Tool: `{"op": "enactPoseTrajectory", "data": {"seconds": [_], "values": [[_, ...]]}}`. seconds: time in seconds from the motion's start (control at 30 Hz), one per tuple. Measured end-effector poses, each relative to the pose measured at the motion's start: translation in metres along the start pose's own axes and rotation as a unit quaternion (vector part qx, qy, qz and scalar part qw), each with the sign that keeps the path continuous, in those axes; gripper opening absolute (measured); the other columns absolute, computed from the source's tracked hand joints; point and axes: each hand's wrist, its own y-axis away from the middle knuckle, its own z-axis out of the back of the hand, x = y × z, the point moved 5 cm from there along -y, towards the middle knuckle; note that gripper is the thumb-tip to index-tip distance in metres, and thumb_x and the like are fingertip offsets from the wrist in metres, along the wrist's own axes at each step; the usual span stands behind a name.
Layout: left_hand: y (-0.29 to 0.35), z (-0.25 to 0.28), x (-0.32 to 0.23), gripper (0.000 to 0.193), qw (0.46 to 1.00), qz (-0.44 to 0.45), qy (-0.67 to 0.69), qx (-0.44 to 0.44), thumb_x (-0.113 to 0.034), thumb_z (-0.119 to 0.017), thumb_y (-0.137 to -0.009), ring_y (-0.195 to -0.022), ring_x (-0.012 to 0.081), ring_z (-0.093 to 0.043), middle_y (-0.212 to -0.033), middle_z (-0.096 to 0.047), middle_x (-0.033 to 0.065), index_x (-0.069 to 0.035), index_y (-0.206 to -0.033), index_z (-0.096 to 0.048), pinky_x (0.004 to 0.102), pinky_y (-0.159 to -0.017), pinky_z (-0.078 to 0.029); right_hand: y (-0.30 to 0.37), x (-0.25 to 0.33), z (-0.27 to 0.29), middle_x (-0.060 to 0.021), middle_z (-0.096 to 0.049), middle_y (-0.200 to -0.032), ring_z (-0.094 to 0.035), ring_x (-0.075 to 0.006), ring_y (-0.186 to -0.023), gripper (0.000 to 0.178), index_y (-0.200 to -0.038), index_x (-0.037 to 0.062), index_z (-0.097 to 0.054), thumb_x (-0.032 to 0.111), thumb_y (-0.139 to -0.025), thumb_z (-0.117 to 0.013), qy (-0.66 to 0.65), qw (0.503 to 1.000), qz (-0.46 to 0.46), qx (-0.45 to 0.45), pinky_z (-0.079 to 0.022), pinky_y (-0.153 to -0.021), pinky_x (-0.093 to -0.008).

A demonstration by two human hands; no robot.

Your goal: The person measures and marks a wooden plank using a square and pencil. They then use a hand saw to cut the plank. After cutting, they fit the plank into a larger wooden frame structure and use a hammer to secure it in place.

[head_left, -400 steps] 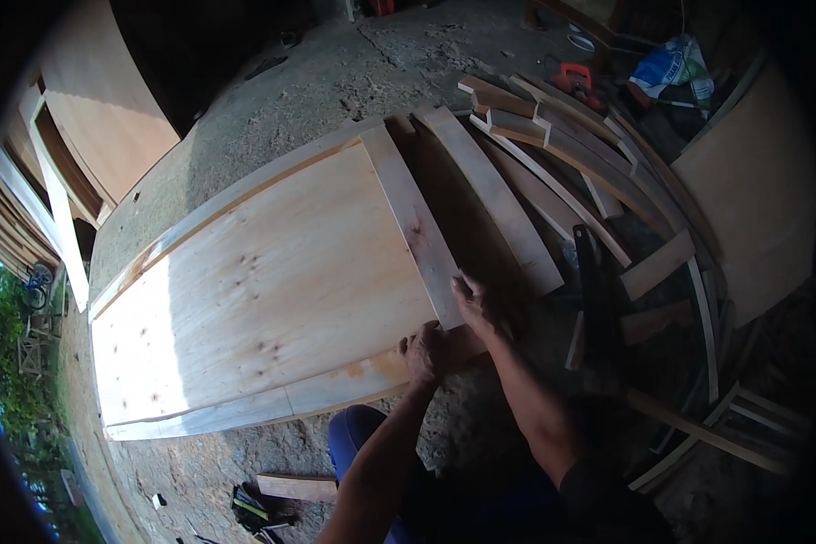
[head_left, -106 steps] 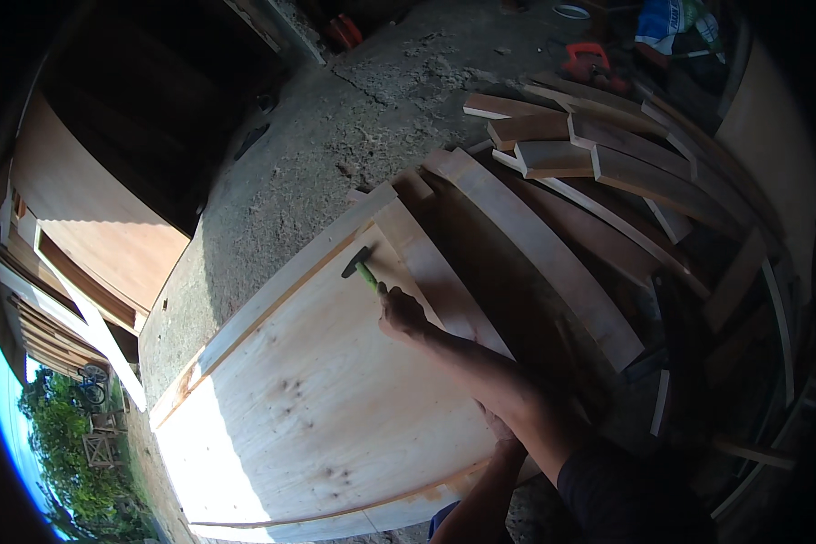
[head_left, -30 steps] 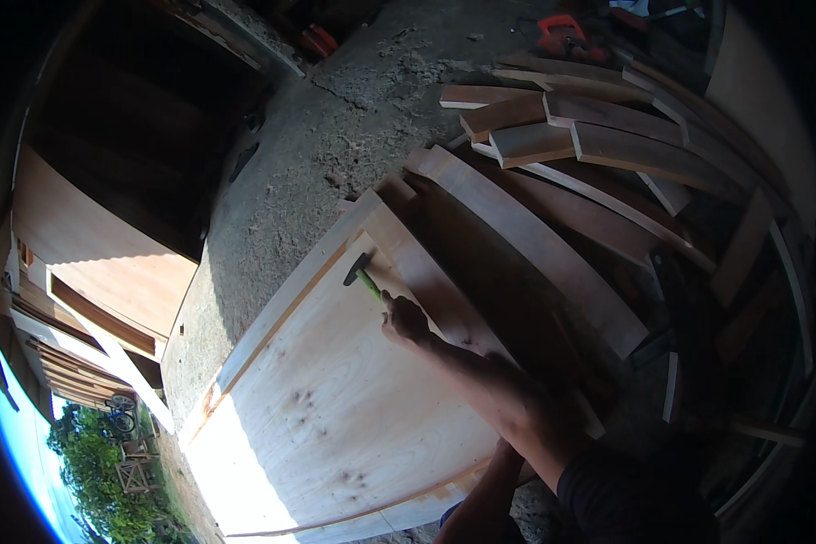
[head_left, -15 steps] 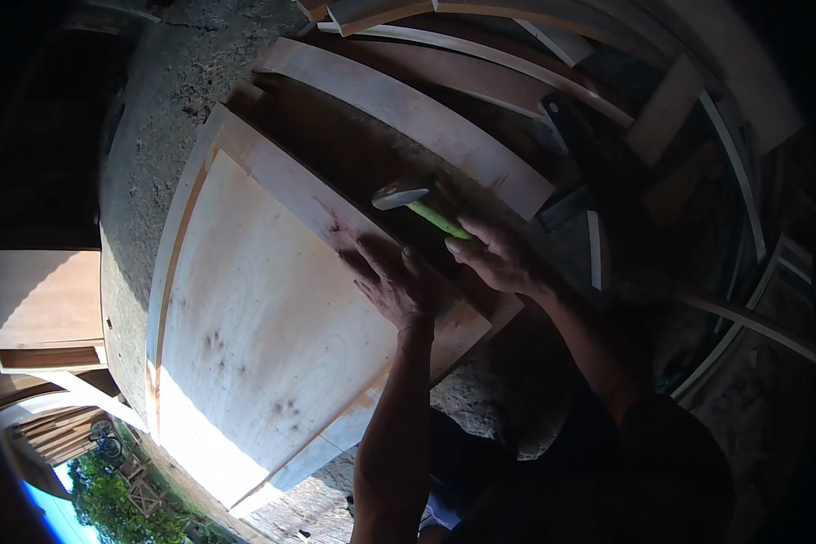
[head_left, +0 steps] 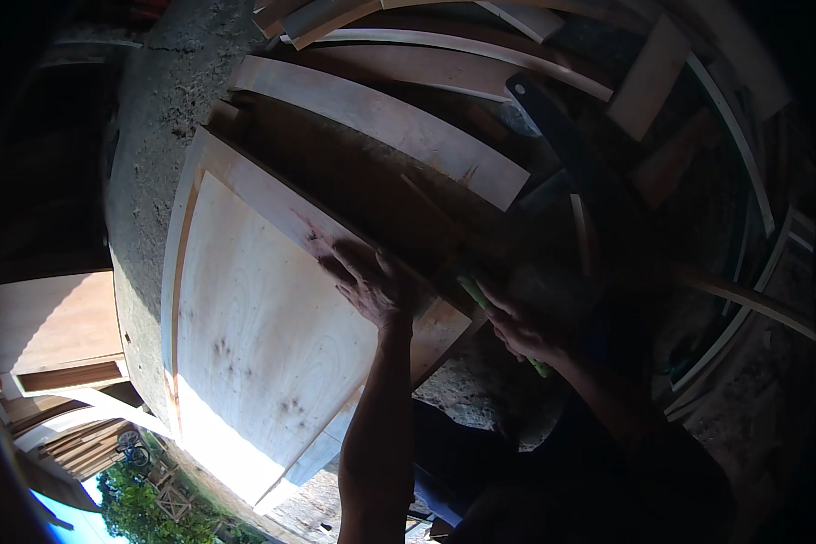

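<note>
A pale plywood panel (head_left: pixel 272 299) with a wooden frame strip along its edges lies tilted before me. My left hand (head_left: pixel 372 286) rests on the strip at its upper right edge, fingers spread and thumb near the outer side. Just right of that edge, my right hand (head_left: pixel 521 331) is closed around the green handle of a hammer (head_left: pixel 471 290). Part of the handle shows below the fist. Deep shadow hides the hammer's head, so I cannot tell whether it touches the wood.
A curved wooden board (head_left: pixel 381 122) lies beyond the panel. A dark handsaw (head_left: pixel 553 127) and a short plank (head_left: pixel 648 77) are among loose wood strips at the right. Stacked wood (head_left: pixel 91 444) stands at the lower left.
My right hand has swung the hammer down and toward me, its head passing from light into shadow. My left hand stays on the panel's edge. The whole view has shifted slightly.
</note>
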Motion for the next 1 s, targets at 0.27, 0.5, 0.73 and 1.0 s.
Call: {"op": "enactPoseTrajectory", "data": {"seconds": [0.27, 0.5, 0.73, 1.0], "values": [[-0.002, 0.002, -0.004, 0.089, 1.000, 0.010, -0.022, 0.012, -0.065, -0.036, -0.099, -0.153, 0.0436, -0.011, -0.164, -0.006, 0.0303, -0.004, -0.160, -0.016, 0.0477, -0.124, -0.014, -0.007, 0.011, 0.005, 0.0008, -0.047, -0.068, -0.047, -0.0084, -0.049, 0.053, -0.162, 0.0298, -0.016, 0.032, -0.111, -0.033, 0.081, 0.996, -0.013, -0.022, -0.050, -0.045, -0.0285], [0.001, 0.002, -0.003, 0.088, 1.000, 0.005, -0.020, 0.003, -0.066, -0.036, -0.098, -0.153, 0.0437, -0.012, -0.165, -0.006, 0.0291, -0.008, -0.161, -0.016, 0.0479, -0.124, -0.015, -0.010, -0.003, 0.003, -0.0003, -0.049, -0.062, -0.050, -0.0085, -0.047, 0.054, -0.161, 0.0302, -0.019, 0.031, -0.110, -0.036, 0.008, 0.997, 0.012, -0.077, -0.049, -0.043, -0.0296], [0.005, 0.003, -0.005, 0.085, 1.000, 0.016, -0.007, 0.009, -0.060, -0.042, -0.098, -0.152, 0.0454, -0.014, -0.164, -0.007, 0.0294, -0.009, -0.161, -0.016, 0.0486, -0.123, -0.016, 0.008, 0.005, -0.005, -0.0093, -0.053, -0.071, -0.054, -0.0194, -0.056, 0.054, -0.158, 0.0174, -0.031, 0.021, -0.106, -0.047, 0.242, 0.957, 0.073, -0.145, -0.049, -0.057, -0.0355], [0.013, 0.023, 0.017, 0.092, 0.995, -0.045, 0.006, 0.087, -0.062, -0.046, -0.098, -0.155, 0.0392, -0.005, -0.166, -0.002, 0.0264, -0.008, -0.162, -0.007, 0.0561, -0.123, -0.004, 0.034, -0.010, -0.030, -0.0087, -0.060, -0.083, -0.059, -0.0212, -0.068, 0.066, -0.155, 0.0139, -0.037, 0.003, -0.094, -0.061, 0.434, 0.818, 0.310, -0.213, -0.054, -0.069, -0.0324]]}}
